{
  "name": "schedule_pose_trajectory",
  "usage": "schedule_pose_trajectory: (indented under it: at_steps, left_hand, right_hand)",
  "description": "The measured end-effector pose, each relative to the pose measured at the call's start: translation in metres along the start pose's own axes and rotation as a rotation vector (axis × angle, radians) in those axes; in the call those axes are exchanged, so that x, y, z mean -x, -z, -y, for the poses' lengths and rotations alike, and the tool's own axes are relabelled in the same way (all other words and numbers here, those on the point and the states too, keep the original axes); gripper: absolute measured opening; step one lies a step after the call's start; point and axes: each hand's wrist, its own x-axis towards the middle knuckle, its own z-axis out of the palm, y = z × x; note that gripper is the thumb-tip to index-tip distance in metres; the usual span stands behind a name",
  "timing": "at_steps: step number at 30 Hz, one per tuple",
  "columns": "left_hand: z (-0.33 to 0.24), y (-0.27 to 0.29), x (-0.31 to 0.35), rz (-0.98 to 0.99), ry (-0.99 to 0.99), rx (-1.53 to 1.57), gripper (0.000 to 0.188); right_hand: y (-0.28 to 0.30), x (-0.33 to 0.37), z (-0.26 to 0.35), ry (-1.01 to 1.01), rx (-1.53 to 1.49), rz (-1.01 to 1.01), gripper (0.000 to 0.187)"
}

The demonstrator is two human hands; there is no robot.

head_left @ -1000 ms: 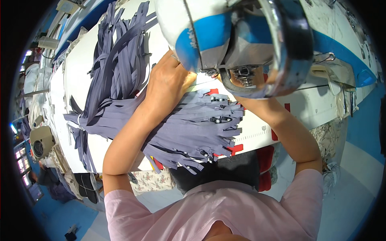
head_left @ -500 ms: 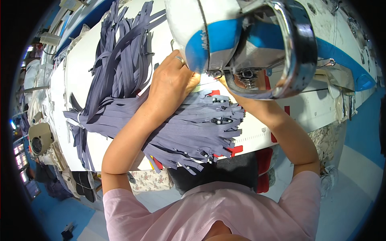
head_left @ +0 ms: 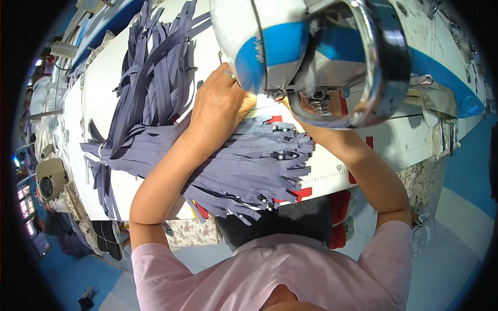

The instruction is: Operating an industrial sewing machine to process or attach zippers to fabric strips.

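My left hand [head_left: 219, 101], with a ring on one finger, is beside the blue and white head of a sewing machine [head_left: 280, 49]. Its fingers are bent and closed, the tips partly behind the machine head; what they hold is hidden. My right hand [head_left: 312, 130] reaches under the machine from the right, its fingers mostly hidden behind the head and a shiny metal ring [head_left: 386, 67]. Below my left wrist lies a tied bundle of grey-purple zippers [head_left: 233, 166] with dark sliders at their right ends. It spreads across the table toward my body.
Another pile of grey-purple zippers [head_left: 166, 78] lies at the far left of the white table [head_left: 104, 103]. Red markings [head_left: 301, 194] and a printed ruler run along its near edge. Floral cloth [head_left: 194, 233] hangs below the edge. A beige device [head_left: 51, 179] stands beyond the left side.
My hands keep nearly the same place at the machine. The whole view has shifted very slightly; the zippers lie as before.
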Motion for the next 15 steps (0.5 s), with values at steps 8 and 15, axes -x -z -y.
schedule_pose_trajectory:
  at_steps: [8,15]
  left_hand:
    - [0.000,0.002,0.000,-0.015,-0.002,0.032,0.023]
    - [-0.002,0.000,0.001,-0.004,0.008,0.016,0.025]
  right_hand:
    - [-0.003,0.003,-0.003,0.052,0.045,0.006,0.012]
    - [0.006,-0.002,0.003,-0.043,0.100,0.165,0.003]
